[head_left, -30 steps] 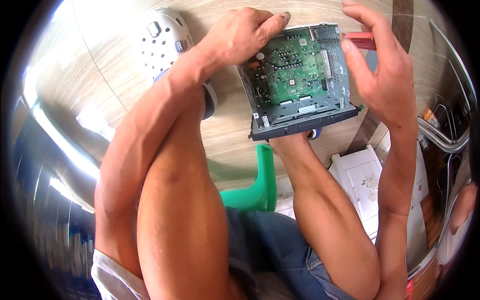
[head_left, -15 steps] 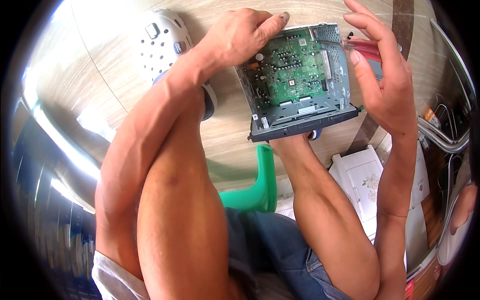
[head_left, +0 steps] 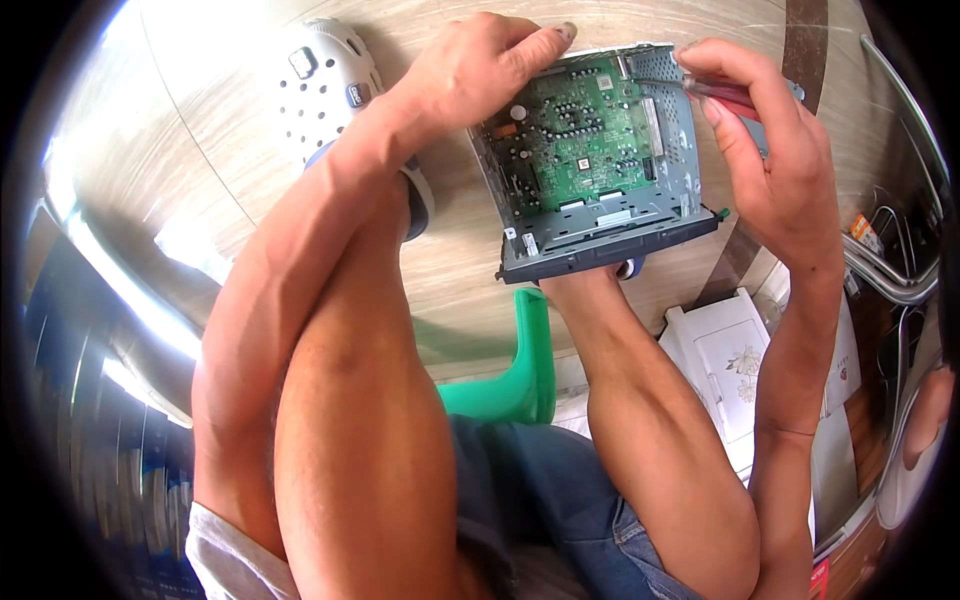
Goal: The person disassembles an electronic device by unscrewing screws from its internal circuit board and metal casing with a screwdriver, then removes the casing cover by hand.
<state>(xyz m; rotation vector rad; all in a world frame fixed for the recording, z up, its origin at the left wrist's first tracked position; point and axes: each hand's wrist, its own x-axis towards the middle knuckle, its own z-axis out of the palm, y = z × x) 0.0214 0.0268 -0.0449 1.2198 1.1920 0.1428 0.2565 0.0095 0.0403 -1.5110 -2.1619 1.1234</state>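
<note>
An opened metal electronics case (head_left: 570,262), like a car stereo, stands between my shins with its dark front panel toward me. Inside it lies a green circuit board (head_left: 580,150) with many small parts. My left hand (head_left: 465,75) grips the case's far left edge, thumb along the top rim. At the far right, my right hand (head_left: 775,150) has its fingers and thumb closed around the red handle of a screwdriver (head_left: 735,95). The thin shaft reaches left over the case's right wall to the board's far right corner; its tip is hard to make out.
A white perforated clog (head_left: 325,85) is on my left foot on the tiled floor (head_left: 210,50). Below me is a green stool (head_left: 535,350). White drawers with a flower print (head_left: 725,370) stand at right, near chrome tubing (head_left: 890,280).
My right hand's fingers have come down and closed around the screwdriver's handle; they were spread before. The case and my left hand have barely moved.
</note>
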